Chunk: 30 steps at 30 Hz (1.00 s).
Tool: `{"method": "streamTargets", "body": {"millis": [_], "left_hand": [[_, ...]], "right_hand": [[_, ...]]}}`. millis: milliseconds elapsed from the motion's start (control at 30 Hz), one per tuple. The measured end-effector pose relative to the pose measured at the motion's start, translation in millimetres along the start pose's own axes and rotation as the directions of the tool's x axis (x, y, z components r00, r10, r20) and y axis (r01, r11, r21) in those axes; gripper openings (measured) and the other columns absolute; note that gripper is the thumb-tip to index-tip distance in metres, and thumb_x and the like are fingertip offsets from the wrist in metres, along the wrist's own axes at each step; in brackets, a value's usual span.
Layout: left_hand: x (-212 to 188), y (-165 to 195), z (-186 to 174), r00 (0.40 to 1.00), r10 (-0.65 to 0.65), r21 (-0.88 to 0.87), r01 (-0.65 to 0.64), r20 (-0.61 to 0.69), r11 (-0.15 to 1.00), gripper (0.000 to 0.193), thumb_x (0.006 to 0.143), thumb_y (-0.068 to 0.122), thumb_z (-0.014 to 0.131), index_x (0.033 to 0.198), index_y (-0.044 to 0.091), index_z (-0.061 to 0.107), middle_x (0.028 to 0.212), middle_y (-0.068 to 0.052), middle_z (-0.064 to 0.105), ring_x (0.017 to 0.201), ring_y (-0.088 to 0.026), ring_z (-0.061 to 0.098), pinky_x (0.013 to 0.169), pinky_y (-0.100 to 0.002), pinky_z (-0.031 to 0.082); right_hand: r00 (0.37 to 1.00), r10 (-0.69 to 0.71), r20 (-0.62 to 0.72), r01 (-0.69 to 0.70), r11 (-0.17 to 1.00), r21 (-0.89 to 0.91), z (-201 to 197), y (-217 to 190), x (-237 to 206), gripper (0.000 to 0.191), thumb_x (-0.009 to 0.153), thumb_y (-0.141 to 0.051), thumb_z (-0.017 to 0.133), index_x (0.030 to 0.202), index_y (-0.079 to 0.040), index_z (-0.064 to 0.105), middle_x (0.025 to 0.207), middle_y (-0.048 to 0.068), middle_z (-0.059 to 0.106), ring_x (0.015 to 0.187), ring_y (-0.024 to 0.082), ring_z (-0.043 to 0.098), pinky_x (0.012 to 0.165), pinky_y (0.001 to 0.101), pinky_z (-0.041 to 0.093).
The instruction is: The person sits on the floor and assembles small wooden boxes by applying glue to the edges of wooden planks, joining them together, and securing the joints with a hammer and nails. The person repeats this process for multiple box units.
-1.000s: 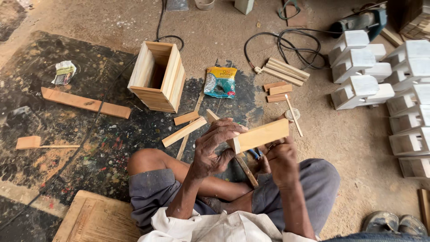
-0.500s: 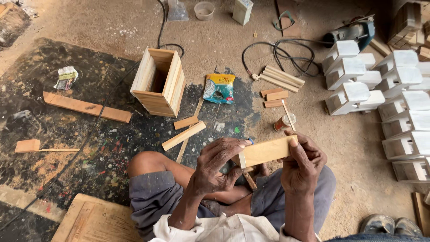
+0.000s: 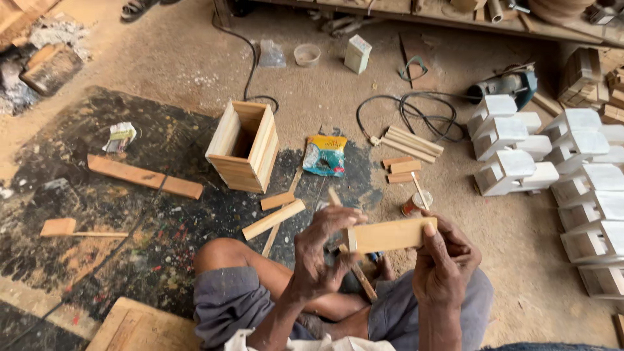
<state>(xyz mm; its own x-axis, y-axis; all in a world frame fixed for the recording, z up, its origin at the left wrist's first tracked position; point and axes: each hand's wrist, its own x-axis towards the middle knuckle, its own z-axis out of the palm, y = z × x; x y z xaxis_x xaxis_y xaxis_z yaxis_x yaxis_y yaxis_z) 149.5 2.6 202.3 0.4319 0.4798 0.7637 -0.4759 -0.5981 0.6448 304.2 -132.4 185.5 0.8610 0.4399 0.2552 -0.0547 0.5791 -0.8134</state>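
I sit cross-legged on the floor and hold a short pale wooden block (image 3: 390,234) level in front of me. My right hand (image 3: 444,261) grips its right end from below. My left hand (image 3: 323,252) closes on its left end, fingers curled over the top. A thin wooden stick (image 3: 354,270) pokes out under my left hand, over my lap. An open wooden box (image 3: 244,145) stands on the floor ahead of my left knee.
Loose wood strips (image 3: 273,220) lie by the box, a plank (image 3: 144,176) to the left, a printed pouch (image 3: 325,155) and a small tin (image 3: 412,205) ahead. White-painted wooden houses (image 3: 572,169) crowd the right side. Black cables (image 3: 416,107) and a power tool (image 3: 504,84) lie farther back.
Both hands lowered the block toward my lap and turned it level. The camera tilted up, showing more of the floor beyond.
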Motion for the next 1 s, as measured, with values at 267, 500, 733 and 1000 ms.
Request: {"method": "streamTargets", "body": {"millis": [267,500,733,1000], "left_hand": [[-6.6,-4.0,-5.8,0.995,-0.058,-0.04,0.055,-0.075,0.998,0.016,0.096,0.005,0.071,0.109,0.001,0.064,0.11,-0.017,0.074,0.11,-0.029,0.073,0.1,-0.042,0.058],[-21.1,-23.7,-4.4,0.967,-0.189,-0.103,0.173,-0.169,0.979,0.001,0.1,0.0,0.064,0.1,0.0,0.063,0.102,-0.015,0.074,0.102,-0.025,0.073,0.092,-0.037,0.059],[-21.8,-31.5,-12.2,0.97,-0.243,-0.106,0.24,-0.018,0.965,0.025,0.103,0.026,0.061,0.109,0.003,0.07,0.106,-0.014,0.076,0.094,-0.023,0.074,0.089,-0.036,0.063],[-24.3,-26.5,-9.5,0.979,-0.175,0.257,0.144,0.103,0.955,0.057,0.093,0.027,0.084,0.14,0.004,0.061,0.127,-0.016,0.072,0.115,-0.03,0.075,0.1,-0.037,0.064]], "right_hand": [[0.995,-0.068,0.079,0.066,0.997,0.024,0.8,12.6,-5.7,0.031,0.098,0.0,0.073,0.124,0.015,0.066,0.107,0.015,0.072,0.091,0.015,0.068,0.079,0.0224,0.055],[0.988,-0.096,0.12,0.111,0.985,-0.13,12.4,9.7,-3.7,0.03,0.094,0.0,0.074,0.12,0.014,0.068,0.111,0.019,0.074,0.093,0.017,0.07,0.079,0.0256,0.058],[0.986,-0.071,0.152,0.109,0.961,-0.255,11.7,3.9,2.2,0.025,0.096,-0.001,0.074,0.117,0.012,0.07,0.111,0.018,0.075,0.095,0.018,0.073,0.084,0.0273,0.061],[0.971,-0.041,0.237,0.101,0.963,-0.248,9.3,9.9,19.8,0.028,0.094,-0.013,0.078,0.115,0.005,0.073,0.112,0.018,0.076,0.085,0.02,0.076,0.068,0.0343,0.065]]}}
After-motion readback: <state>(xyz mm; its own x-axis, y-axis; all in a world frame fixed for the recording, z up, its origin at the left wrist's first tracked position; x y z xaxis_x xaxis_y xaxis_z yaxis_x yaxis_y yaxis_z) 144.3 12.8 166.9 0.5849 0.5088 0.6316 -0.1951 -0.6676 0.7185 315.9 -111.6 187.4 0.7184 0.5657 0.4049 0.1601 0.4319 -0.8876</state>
